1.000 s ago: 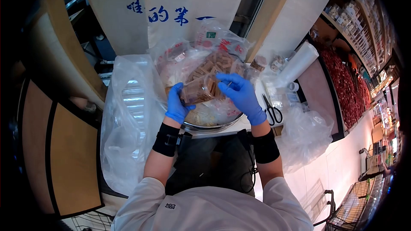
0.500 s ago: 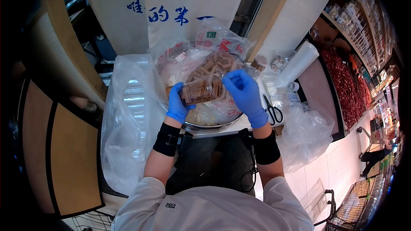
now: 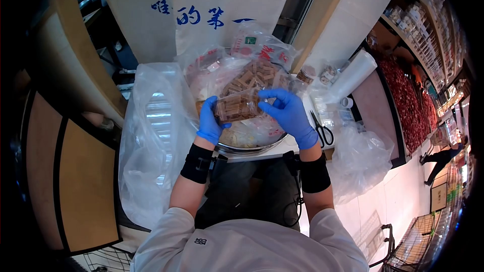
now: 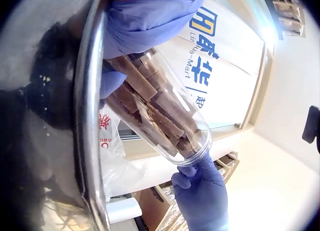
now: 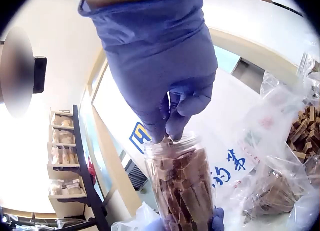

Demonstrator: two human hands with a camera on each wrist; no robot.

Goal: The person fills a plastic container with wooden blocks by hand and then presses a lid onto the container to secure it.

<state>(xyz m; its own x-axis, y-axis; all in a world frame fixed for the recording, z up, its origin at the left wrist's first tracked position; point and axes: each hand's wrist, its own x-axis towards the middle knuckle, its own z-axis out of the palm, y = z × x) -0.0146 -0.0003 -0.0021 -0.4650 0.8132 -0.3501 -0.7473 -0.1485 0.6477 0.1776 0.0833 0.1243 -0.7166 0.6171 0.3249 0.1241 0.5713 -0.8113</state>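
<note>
- Head view: the left hand, in a blue glove, grips the base end of a clear jar lying tilted on its side, filled with brown sticks. The right hand, also gloved, is bent at the jar's mouth. The jar is held above a metal basin on the desk; in the basin are plastic bags and loose brown pieces. Black-handled scissors lie just beside the basin on the right hand's side, with a plastic roll farther back. A large plastic bag is on the other side of the basin.
- Left wrist view: the left hand's fingers are curled round the jar's base end, near the basin's shiny rim. The sticks lie mostly lengthwise inside. The right hand is at the far end, its fingers bent by the rim of the mouth.
- Right wrist view: the right hand's fingertips come together just inside the open mouth, pinching the end of a stick. The left hand's fingers show around the jar's lower part. A cloth banner with blue writing hangs behind.
</note>
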